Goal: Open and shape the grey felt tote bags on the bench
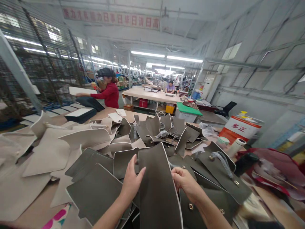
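In front of me a dark olive leather bag panel (158, 187) with a pale edge stands tilted up. My right hand (187, 183) pinches its right edge between thumb and bent fingers. At its left side is my left hand (131, 181), thumb and fingers spread apart, the thumb overlapping the panel's left border. Similar dark panels (95, 194) lie flat to the left of that hand. To the right, more dark pieces (214, 168) carry gold-coloured metal fittings and a plastic-wrapped handle (224, 163).
Beige panels (50, 149) are heaped on the left of the table. An orange-and-white can (239, 127) and a pale bottle (237, 146) stand at right. Across the table, a person in red (111, 93) handles a white board (82, 91). Another person (170, 87) sits farther back.
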A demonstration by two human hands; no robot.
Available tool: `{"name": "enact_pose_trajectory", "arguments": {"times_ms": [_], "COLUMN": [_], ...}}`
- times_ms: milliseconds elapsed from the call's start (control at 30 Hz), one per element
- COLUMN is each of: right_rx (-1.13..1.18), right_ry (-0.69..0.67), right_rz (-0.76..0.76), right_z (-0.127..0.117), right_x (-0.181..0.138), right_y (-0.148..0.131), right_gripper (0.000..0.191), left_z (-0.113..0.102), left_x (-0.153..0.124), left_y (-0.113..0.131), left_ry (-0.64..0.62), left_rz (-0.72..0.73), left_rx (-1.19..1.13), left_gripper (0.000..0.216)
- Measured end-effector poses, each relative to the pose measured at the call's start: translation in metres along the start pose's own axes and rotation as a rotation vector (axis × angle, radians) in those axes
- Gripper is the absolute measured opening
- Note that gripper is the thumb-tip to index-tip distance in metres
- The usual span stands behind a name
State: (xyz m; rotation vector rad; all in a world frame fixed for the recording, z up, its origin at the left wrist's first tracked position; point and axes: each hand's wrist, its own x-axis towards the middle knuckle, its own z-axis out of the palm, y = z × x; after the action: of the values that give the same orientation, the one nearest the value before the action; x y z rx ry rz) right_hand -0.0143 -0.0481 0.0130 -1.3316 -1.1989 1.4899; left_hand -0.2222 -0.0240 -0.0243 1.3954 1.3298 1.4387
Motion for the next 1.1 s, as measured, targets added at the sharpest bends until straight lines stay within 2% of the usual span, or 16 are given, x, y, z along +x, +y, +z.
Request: {"name": "enact_pose_trajectory", "arguments": {"times_ms": [33, 67, 100, 167, 233, 300, 467, 533, 667, 800, 1100], "right_rx": [0.012, 0.020, 0.024, 0.028, 0.021, 0.005, -0.090, -0.095, -0.049, -0.105, -0.304], "right_ry": [0.013, 0.019, 0.022, 0.015, -0.005, -0.028, 0.011, 0.045, 0.087, 0.100, 0.109], "right_rz": [0.004, 0.006, 0.007, 0.010, 0.019, 0.038, 0.072, 0.079, 0.086, 0.064, -0.028], "right_z": [0.002, 0.005, 0.008, 0.013, 0.018, 0.021, 0.026, 0.027, 0.030, 0.034, 0.031], "right_x": [0.001, 0.002, 0.003, 0.003, 0.003, 0.002, 0.006, 0.008, 0.010, 0.010, 0.010], "right_y": [0.006, 0.011, 0.015, 0.021, 0.024, 0.027, 0.043, 0.049, 0.057, 0.061, 0.072], "right_gripper": [0.029, 0.028, 0.027, 0.024, 0.018, 0.014, 0.019, 0.019, 0.013, 0.011, 0.012], "left_z": [0.003, 0.007, 0.012, 0.025, 0.037, 0.047, 0.052, 0.050, 0.048, 0.048, 0.053], "left_x": [-0.002, -0.006, -0.010, -0.020, -0.029, -0.035, -0.039, -0.040, -0.041, -0.038, -0.033], "left_y": [0.002, 0.005, 0.008, 0.011, 0.009, 0.002, -0.009, -0.009, -0.009, -0.012, -0.021], "left_ry": [0.032, -0.014, -0.126, -0.393, -0.517, -0.511, -0.511, -0.513, -0.471, -0.464, -0.596], "left_rz": [0.114, 0.177, 0.183, 0.048, -0.126, -0.225, -0.312, -0.286, -0.179, -0.177, -0.225], "left_rx": [0.137, 0.241, 0.298, 0.297, 0.226, 0.154, 0.047, 0.074, 0.273, 0.419, 0.390], "left_gripper": [0.046, 0.036, 0.029, 0.034, 0.039, 0.040, 0.035, 0.032, 0.022, 0.013, 0.008]}}
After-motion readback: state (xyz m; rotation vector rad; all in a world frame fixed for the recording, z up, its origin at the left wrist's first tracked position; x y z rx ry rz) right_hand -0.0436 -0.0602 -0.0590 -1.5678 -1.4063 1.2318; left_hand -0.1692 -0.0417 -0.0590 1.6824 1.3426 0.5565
